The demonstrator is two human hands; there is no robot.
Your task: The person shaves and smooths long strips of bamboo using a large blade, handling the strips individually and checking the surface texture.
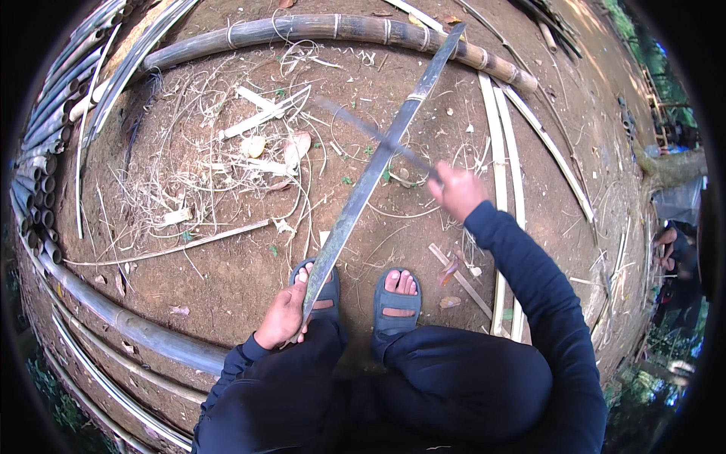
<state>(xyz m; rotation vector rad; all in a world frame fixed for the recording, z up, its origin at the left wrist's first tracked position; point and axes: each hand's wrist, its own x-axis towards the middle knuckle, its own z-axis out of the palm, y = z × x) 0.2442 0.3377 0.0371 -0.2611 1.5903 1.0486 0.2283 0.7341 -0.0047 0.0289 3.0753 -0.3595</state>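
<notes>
A long split bamboo strip, dark greenish on its outer face, slants from my lap up to the thick bamboo pole at the far side. My left hand grips its near end, thumb along the top. In my right hand is a knife with a long blade, blurred by motion. The blade crosses the strip near its middle; whether the edge touches the bamboo I cannot tell. My right fingers are wrapped around the handle, which is mostly hidden.
A thick bamboo pole lies across the far side. Shavings litter the ground on the left. Pale split strips lie to the right, stacked bamboo tubes at far left. My sandalled feet are below. Another person sits at far right.
</notes>
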